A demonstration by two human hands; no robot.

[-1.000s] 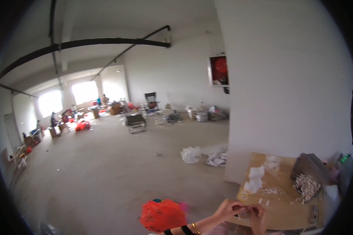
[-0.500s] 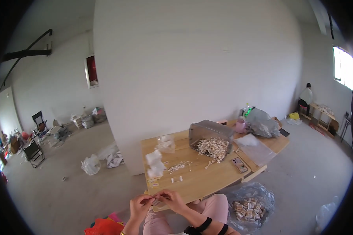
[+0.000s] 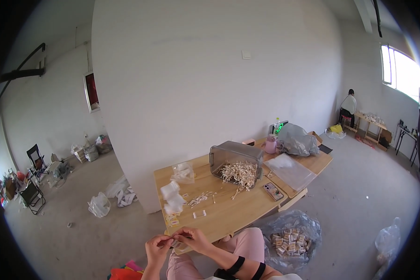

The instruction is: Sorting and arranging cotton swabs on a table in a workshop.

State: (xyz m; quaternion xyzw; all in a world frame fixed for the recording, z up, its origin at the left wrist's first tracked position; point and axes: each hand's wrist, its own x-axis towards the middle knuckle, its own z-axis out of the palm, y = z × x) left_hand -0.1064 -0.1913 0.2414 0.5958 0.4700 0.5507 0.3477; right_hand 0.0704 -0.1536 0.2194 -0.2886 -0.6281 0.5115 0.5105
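Observation:
Close together at the table's near left corner, my left hand (image 3: 157, 249) and my right hand (image 3: 192, 239) are both closed, fingertips pinching a small pale packet (image 3: 175, 244) between them. The fingers partly cover it, so its contents are hard to make out. Just beyond, a short row of cotton swabs (image 3: 199, 214) lies on the wooden table (image 3: 238, 212), with a loose scatter of swabs (image 3: 202, 199) farther back. A grey translucent tub (image 3: 233, 154) rests on its side, a heap of cotton swabs (image 3: 238, 174) spilling from its mouth. Clear plastic bags (image 3: 172, 196) lie at the left edge.
A phone (image 3: 273, 191), a flat plastic sheet (image 3: 294, 175), a pink jug (image 3: 270, 143) and a grey bag (image 3: 299, 140) occupy the table's right part. On the floor, a clear bag (image 3: 308, 224) holds several small packs. Far right, another person (image 3: 347, 107) is by a low table.
The view has shifted, so the table and hands appear a little farther left. My hands keep the same pinch on the packet.

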